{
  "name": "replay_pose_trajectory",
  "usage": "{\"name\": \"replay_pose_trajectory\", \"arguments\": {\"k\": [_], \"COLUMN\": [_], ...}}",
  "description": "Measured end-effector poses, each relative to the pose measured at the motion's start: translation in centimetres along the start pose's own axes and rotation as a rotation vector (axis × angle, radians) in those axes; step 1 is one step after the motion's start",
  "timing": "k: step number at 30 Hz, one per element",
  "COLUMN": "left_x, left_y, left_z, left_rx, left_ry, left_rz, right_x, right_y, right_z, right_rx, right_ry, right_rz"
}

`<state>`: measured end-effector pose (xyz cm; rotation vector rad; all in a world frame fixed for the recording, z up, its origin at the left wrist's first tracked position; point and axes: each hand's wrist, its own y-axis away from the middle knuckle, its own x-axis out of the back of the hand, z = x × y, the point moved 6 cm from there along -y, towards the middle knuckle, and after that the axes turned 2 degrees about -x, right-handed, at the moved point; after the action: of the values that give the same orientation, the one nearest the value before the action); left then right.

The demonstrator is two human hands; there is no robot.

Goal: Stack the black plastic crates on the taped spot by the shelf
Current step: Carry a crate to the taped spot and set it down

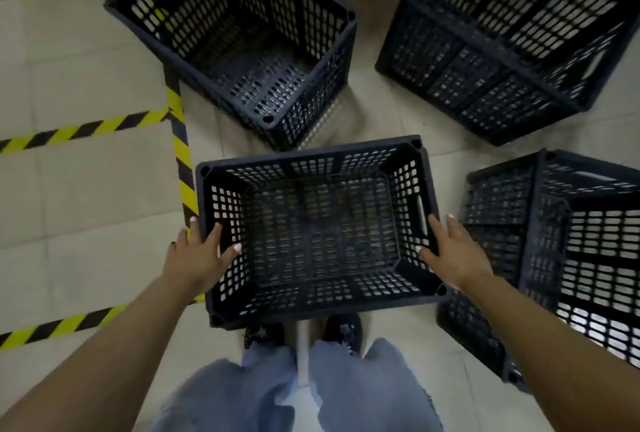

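- Near crate (317, 230), centre of the frame: upright, open top facing the camera, nothing inside it. Whether it rests on the floor or is lifted off it cannot be told.
- Left hand (197, 255), lower left of centre: on the crate's left rim. The thumb and one finger hook over the rim into the crate, and the other fingers lie along the outer wall, so the hand grips the rim.
- Right hand (452, 251), right of centre: on the crate's right rim beside the handle slot. The thumb tip reaches inside and the fingers lie fairly straight along the top edge. A firm grip cannot be confirmed.
- Second crate (242, 47), upper centre-left: tilted, with its far left corner over the tape (181, 157).
- Third crate (509, 40), upper right: tilted, apart from the others.
- Fourth crate (561, 251), right edge: tipped, just beside the right hand and the near crate.
- The tape, yellow and black, lines the tiled floor (86, 189) on the left, marking out boxes. The near crate's left edge sits just beside the vertical strip.
- Bottom centre: jeans (277, 393) and dark shoes (265, 334) directly below the near crate.
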<state>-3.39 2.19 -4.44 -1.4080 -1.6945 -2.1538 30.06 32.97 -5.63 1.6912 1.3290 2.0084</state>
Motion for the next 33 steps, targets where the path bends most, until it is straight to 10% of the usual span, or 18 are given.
{"name": "replay_pose_trajectory", "arguments": {"k": [15, 33], "left_x": [-5.4, 4.2], "left_y": [-3.7, 17.2], "left_z": [-1.7, -16.7], "left_rx": [0.118, 0.268], "left_ry": [0.559, 0.747], "left_rz": [0.1, 0.263], "right_x": [-1.9, 9.2], "right_y": [-3.8, 14.4], "right_z": [-1.4, -14.9], "right_rx": [-0.145, 0.06], "right_ry": [-0.267, -0.191], "right_rz": [0.044, 0.148]}}
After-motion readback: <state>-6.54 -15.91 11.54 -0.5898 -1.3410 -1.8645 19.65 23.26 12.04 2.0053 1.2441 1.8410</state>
